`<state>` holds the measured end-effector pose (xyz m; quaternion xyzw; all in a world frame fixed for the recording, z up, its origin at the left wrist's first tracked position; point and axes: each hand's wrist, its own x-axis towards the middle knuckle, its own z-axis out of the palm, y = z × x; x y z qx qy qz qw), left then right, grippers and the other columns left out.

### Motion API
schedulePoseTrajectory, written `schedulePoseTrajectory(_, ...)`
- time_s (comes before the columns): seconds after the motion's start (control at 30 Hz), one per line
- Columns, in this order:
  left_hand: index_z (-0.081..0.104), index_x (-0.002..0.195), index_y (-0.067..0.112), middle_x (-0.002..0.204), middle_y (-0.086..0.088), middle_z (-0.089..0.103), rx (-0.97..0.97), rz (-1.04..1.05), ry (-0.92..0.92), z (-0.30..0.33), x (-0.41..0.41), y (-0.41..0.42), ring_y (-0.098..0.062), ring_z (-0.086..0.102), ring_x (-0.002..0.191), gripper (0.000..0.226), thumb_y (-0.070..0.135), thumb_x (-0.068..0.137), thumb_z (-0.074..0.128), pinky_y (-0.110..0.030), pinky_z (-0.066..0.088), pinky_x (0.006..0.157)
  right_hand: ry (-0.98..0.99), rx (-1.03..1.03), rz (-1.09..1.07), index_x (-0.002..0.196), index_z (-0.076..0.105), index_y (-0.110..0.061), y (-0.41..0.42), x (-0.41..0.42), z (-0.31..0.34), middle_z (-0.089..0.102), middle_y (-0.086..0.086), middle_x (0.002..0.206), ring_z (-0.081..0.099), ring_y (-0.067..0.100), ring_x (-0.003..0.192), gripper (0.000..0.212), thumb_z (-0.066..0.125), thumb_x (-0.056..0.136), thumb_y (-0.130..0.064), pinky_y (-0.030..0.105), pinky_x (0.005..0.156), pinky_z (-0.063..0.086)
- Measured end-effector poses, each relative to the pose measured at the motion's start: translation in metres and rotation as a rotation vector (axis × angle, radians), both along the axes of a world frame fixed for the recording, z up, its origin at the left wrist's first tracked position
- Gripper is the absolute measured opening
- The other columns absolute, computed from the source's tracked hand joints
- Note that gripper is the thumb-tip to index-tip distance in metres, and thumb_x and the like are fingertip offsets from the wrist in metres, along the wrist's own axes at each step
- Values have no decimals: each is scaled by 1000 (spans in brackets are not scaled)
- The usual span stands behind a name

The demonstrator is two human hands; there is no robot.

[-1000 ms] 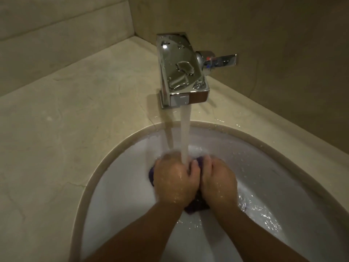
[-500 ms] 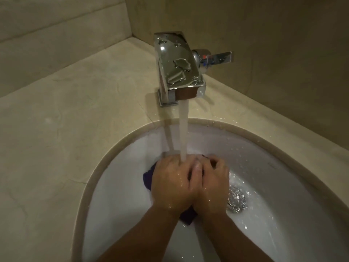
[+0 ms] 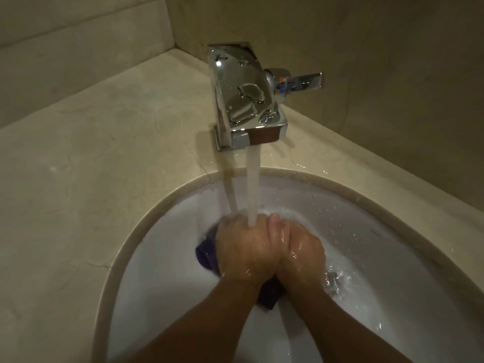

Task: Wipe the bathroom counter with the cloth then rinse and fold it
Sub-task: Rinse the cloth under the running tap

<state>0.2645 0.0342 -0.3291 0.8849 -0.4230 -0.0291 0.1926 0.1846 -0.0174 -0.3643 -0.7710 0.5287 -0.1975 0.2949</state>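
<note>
Head view: the left hand (image 3: 243, 247) and right hand (image 3: 301, 251) are pressing together, fingers curled and gripping the dark purple cloth (image 3: 207, 254) between them; water stream (image 3: 253, 184) is striking the knuckles; glossy white basin (image 3: 162, 271); chrome rectangular faucet (image 3: 243, 95); beige stone surface (image 3: 91, 166).

- Views: one, head-worn, wide-angle; no second view to share ground with.
- Position: above the sink (image 3: 162, 258), at the person's side of the basin.
- Facing: forward and steeply down, toward the wall corner behind the faucet (image 3: 243, 100).
- Nearness: close; both forearms enter from the bottom edge, and the left hand (image 3: 243, 247) and right hand (image 3: 301, 252) sit just below frame centre.
- Coverage: counter (image 3: 91, 166) fills the left, walls the top and right, curved by the lens.
</note>
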Motion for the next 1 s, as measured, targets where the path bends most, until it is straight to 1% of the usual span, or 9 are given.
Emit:
schedulePoseTrajectory(0.1,65,66,21,56,4,58,-59,-34,54,0,-2,-2,-14,55,52,69,53,98,12,-32,52,63,-47,-18,-19,73,66,-25,0,0,-1,67,-8,73,63,14,66,55,27,97,-56,30,64,49)
schedulePoseTrajectory(0.23,67,99,26,91,6,64,-134,-117,293,2,13,11,-12,60,82,38,51,96,38,-36,54,83,29,23,16,83,69,-23,-4,3,8,69,-4,82,64,20,74,54,24,95,-50,33,70,51)
schedulePoseTrajectory(0.4,55,125,29,122,7,54,-63,208,157,22,8,49,-17,51,114,40,49,90,55,-38,45,100,43,291,-62,61,50,-21,-11,7,30,59,8,73,57,28,74,44,39,102,-33,32,68,40)
schedulePoseTrajectory(0.47,54,125,34,121,9,57,-100,354,510,28,-5,47,-17,56,113,43,58,89,51,-40,48,100,-83,471,-92,64,58,-23,-8,8,42,62,4,73,58,21,71,42,47,102,-35,30,65,41)
schedulePoseTrajectory(0.57,64,110,42,106,5,71,-483,504,1256,38,-11,27,-23,69,100,49,68,69,62,-49,56,91,-327,648,-172,71,70,-21,0,15,52,71,4,75,66,18,71,36,56,98,-42,33,67,53)
schedulePoseTrajectory(0.63,69,106,42,108,0,74,-588,448,1405,37,-5,21,-27,71,101,48,63,63,72,-51,57,90,-409,596,-177,84,73,-23,1,20,55,74,1,82,70,22,80,38,51,97,-51,47,81,57)
schedulePoseTrajectory(0.8,73,104,27,98,-5,76,-639,376,1302,29,10,22,-26,74,93,21,36,85,68,-52,58,89,-496,603,-11,115,64,-39,22,27,63,72,-11,100,68,11,94,47,41,90,-71,38,89,52)
schedulePoseTrajectory(0.9,73,92,25,82,1,76,-628,407,1114,28,8,18,-19,75,80,11,31,89,66,-46,60,81,-422,488,-74,108,62,-36,31,29,61,68,-13,86,64,4,84,35,41,98,-62,22,68,45)
schedulePoseTrajectory(1.0,69,90,27,78,10,73,-604,419,922,28,11,17,-10,70,73,16,41,92,62,-39,58,76,-458,433,-142,95,68,-30,27,33,62,70,-10,80,66,5,76,39,46,95,-62,28,67,47)
